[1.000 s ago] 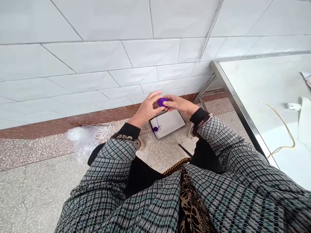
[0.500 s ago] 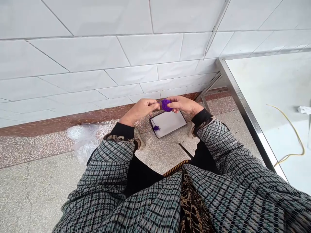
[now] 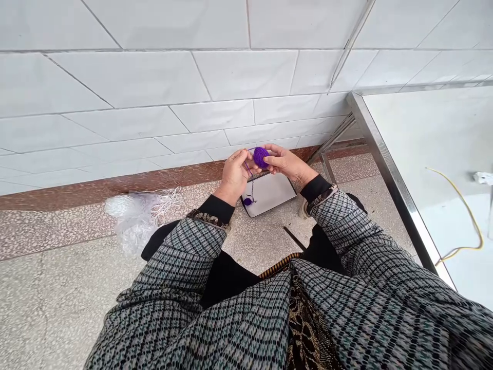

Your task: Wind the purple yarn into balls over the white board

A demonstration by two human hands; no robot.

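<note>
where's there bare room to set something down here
Bare patches: the white panel, right of the small ball; the floor below the plastic bag in view; the table above the yellow cord. Crowded: between left hand and right hand, with the large ball and yarn.

Support 1: speckled grey-beige terrazzo floor point(image 3: 77, 298), w/ a pinkish speckled strip point(image 3: 46, 231) along its far edge. Directly on it, L side: crumpled clear plastic bag point(image 3: 134, 234) w/ loose white strands point(image 3: 168, 205) at its R end. Approx. centre: shallow white rectangular tray point(image 3: 275, 192), dark-rimmed, bearing one small round purple yarn ball point(image 3: 247, 201) nr. its L edge. Support 2, R side: white-topped, metal-framed table point(image 3: 423, 144); on it, a curved yellow cord point(image 3: 468, 203) & small white obj. point(image 3: 484, 178) (type unclear).
</note>
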